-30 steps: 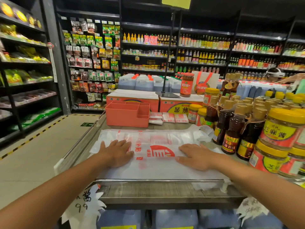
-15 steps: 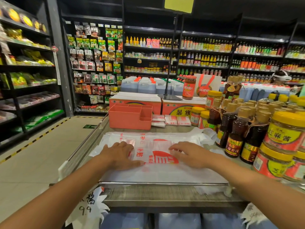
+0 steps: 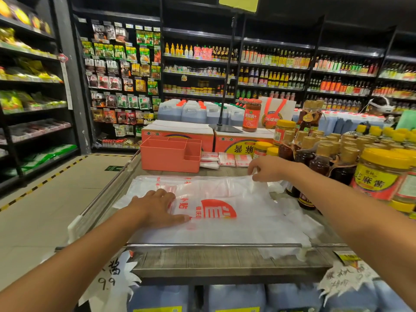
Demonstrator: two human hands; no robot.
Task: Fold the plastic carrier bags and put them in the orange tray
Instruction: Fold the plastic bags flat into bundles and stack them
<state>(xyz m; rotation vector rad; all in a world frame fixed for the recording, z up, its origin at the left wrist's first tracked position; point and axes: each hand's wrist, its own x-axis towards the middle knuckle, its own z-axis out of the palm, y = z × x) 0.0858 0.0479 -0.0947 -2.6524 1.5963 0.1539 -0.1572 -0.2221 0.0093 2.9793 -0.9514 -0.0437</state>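
A white plastic carrier bag [image 3: 243, 224] with a red logo lies flat on the shop table. My left hand [image 3: 155, 206] presses flat on its left part, fingers straight. My right hand [image 3: 267, 168] is at the bag's far right edge, where thumb and fingers pinch the plastic. The orange tray [image 3: 168, 157] stands at the back left of the table, with dividers inside. Three small folded bags [image 3: 225, 159] lie just right of the tray.
Sauce bottles [image 3: 315, 158] and yellow-lidded jars [image 3: 382, 174] crowd the right side close to my right arm. Orange cartons [image 3: 180, 131] stand behind the tray. A metal rail [image 3: 213, 245] runs along the table's front edge. An aisle floor [image 3: 45, 210] lies to the left.
My right hand left the middle of the bag and moved to its far right edge, taking hold of the plastic. My left hand stayed pressing on the bag.
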